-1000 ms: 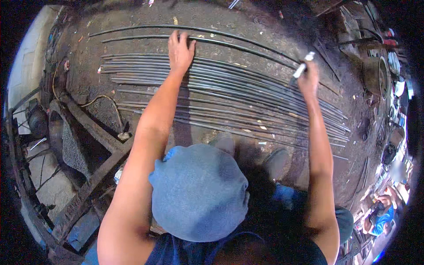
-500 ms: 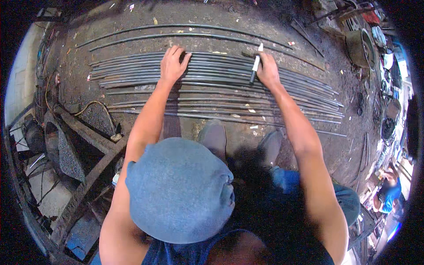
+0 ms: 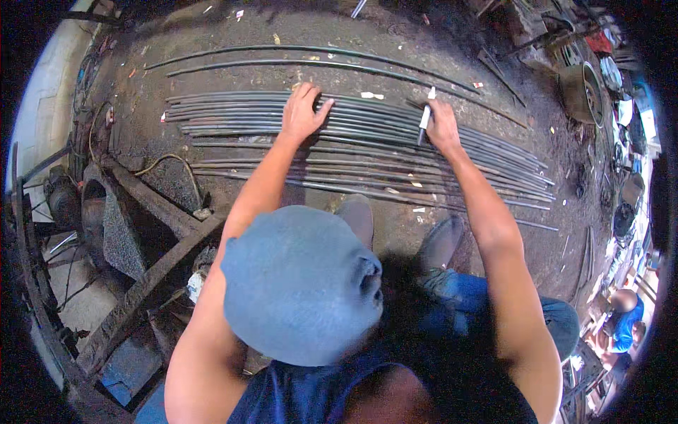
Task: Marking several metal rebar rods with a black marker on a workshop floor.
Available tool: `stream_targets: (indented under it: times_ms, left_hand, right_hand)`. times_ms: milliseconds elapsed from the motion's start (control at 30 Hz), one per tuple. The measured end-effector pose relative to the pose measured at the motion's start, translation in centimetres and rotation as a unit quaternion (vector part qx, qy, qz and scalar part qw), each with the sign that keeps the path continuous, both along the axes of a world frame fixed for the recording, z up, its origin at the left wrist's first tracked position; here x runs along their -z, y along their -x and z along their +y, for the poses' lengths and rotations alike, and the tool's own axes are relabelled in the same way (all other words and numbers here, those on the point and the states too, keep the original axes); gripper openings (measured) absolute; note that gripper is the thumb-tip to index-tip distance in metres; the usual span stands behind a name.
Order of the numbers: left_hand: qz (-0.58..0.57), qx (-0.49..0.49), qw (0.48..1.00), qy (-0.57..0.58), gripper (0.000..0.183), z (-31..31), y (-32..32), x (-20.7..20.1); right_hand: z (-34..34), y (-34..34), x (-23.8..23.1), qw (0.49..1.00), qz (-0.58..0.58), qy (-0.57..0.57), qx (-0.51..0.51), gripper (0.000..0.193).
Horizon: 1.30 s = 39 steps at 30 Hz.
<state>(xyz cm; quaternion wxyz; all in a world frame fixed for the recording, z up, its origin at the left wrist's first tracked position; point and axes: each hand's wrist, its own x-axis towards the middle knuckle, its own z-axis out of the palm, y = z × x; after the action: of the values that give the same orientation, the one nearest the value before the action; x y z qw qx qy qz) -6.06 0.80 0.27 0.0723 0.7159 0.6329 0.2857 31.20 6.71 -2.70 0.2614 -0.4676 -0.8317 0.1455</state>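
Observation:
Several long dark metal rods [image 3: 367, 126] lie side by side on the ground, running left to right in front of me. My left hand [image 3: 302, 116] rests on the far side of the bundle, palm down, fingers and thumb apart, holding nothing. Farther right, my right hand [image 3: 443, 128] grips a white marker pen [image 3: 426, 115] with a dark lower end. The pen stands out past the fingers above the rods. Part of the right hand's fingers is hidden behind its back. Beyond the bundle lie two separate rods [image 3: 282, 62].
A rusty angled metal frame [image 3: 141, 290] and a hose [image 3: 159, 164] are at the left. At the right are a round metal drum [image 3: 580, 92] and piled scrap. A person in blue [image 3: 627, 325] sits far right. A blue cap [image 3: 296, 283] blocks the lower middle.
The whole view has shifted, so the rods and hands appear slightly farther right and lower. Both hands keep much the same pose, the marker pen still held. The person at right has changed posture.

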Motion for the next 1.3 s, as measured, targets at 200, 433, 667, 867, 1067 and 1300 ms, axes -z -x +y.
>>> stream_targets:
  times_ms: [200,433,667,867,1067,1300]
  left_hand:
    - [0.020,-0.018,1.000,-0.008,0.039,-1.6,0.1,-0.3]
    - [0.078,0.003,0.996,-0.032,0.041,-0.9,0.1,0.2]
    - [0.039,-0.021,0.999,0.004,0.034,-0.6,-0.5,0.0]
    - [0.043,-0.045,0.997,-0.047,0.037,3.4,4.1,0.1]
    - [0.136,0.019,0.990,0.040,0.032,8.2,8.6,0.4]
    - [0.072,0.040,0.995,-0.051,0.016,8.6,7.8,1.4]
  right_hand:
    - [-2.4,0.8,-1.0,0.996,0.062,0.032,0.052,0.039]
    - [-1.0,2.6,-1.3,0.992,0.088,0.062,0.058,0.036]
    - [-0.7,2.5,-0.3,0.994,0.051,0.042,0.083,0.035]
    - [1.3,2.8,-3.4,0.995,0.086,0.028,0.041,0.039]
    - [5.5,3.9,-3.5,0.999,0.014,-0.030,-0.030,0.044]
    - [7.7,3.0,-0.8,0.996,0.032,0.025,-0.076,0.053]
